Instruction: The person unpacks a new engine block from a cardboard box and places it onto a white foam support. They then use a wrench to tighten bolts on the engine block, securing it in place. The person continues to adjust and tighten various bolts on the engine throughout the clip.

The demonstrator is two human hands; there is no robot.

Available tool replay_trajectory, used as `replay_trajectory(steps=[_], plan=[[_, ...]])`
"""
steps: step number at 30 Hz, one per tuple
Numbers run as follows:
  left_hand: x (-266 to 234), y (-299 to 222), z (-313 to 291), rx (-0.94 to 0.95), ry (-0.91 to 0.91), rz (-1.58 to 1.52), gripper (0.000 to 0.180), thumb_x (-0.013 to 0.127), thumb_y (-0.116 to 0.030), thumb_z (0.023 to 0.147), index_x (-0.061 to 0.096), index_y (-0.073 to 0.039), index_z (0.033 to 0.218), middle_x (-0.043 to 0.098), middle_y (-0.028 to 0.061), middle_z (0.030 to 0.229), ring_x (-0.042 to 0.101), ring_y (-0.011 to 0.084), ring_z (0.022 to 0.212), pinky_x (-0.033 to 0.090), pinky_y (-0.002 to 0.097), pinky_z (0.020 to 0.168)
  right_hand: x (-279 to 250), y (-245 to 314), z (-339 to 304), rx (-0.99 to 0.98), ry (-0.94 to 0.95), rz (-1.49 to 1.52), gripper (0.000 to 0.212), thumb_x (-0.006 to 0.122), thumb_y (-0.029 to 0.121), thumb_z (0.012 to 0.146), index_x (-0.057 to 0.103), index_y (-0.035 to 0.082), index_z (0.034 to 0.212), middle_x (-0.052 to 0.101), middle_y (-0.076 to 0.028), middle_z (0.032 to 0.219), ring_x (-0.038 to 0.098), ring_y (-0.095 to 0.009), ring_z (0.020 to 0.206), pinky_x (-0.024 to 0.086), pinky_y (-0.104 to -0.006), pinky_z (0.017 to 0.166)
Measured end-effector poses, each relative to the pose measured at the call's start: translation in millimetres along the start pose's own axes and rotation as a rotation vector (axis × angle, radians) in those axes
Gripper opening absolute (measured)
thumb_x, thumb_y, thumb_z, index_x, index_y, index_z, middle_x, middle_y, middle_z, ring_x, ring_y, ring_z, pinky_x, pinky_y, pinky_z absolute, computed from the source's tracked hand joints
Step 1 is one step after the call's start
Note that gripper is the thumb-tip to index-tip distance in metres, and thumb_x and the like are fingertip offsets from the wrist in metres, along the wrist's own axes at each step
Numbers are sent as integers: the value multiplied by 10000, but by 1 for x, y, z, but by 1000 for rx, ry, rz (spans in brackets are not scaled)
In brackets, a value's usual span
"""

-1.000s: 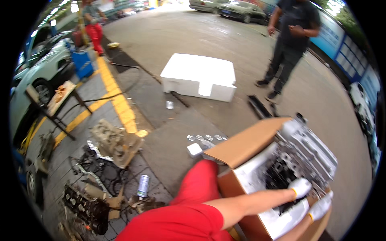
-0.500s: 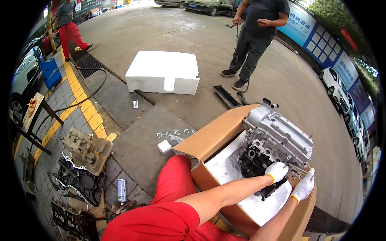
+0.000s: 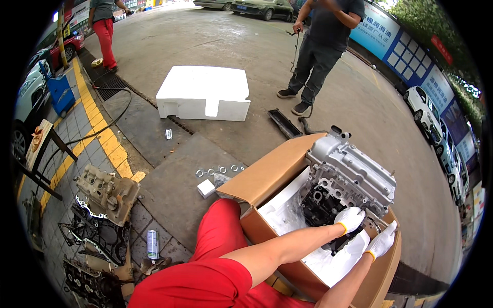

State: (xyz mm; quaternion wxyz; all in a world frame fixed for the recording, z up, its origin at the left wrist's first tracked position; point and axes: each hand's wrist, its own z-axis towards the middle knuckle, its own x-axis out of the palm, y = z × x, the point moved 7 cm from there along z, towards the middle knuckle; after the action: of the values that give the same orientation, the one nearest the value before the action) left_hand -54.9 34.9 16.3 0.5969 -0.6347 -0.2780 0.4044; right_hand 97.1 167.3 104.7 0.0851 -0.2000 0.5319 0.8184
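The engine (image 3: 349, 179) sits in white foam inside an open cardboard box (image 3: 272, 177) on the ground. Both gloved hands are at its near lower side: the left hand (image 3: 350, 219) lies curled against the dark block, the right hand (image 3: 382, 241) is just beside it. What the fingers pinch, I cannot tell. A foam lid (image 3: 204, 93) lies well apart.

Bright, soft daylight; sharp centre, strong fisheye bending, black rim.

We've got the engine (image 3: 349, 177) sitting in the cardboard box (image 3: 267, 177); foam block (image 3: 204, 93) behind it, washers (image 3: 220, 170) left.
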Motion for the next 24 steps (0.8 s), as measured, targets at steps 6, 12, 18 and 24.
replay_trajectory(steps=[6,12,18,24], plan=[[6,18,14,42,43,-84,579,426,-482,1085,727,9,1022,733,227,918,694,407,802,553,487,756,2,15,-14,146,65,-29,780,507,716,1008,733,-11,1176,744,-112,969,686,-256,923,528,-385,781],[38,27,7,-247,393,-719,499,470,-477,1107,719,-50,1039,579,-5,705,521,121,524,480,304,521,-2,1,-8,133,26,80,831,507,758,984,687,-21,1210,700,-125,1030,643,-249,765,526,-388,678],[45,31,12,-310,394,-780,485,479,-491,1109,712,-69,1053,621,-2,705,502,120,437,478,313,480,5,-24,-8,287,53,201,840,550,764,967,698,-9,1261,717,-140,1064,546,-149,612,438,-315,541],[37,27,5,-238,382,-697,473,492,-471,1111,690,-43,1066,635,25,763,548,132,563,485,303,555,6,-40,-17,387,54,373,847,602,766,941,703,15,1319,726,-149,1136,508,-112,571,396,-283,496]])
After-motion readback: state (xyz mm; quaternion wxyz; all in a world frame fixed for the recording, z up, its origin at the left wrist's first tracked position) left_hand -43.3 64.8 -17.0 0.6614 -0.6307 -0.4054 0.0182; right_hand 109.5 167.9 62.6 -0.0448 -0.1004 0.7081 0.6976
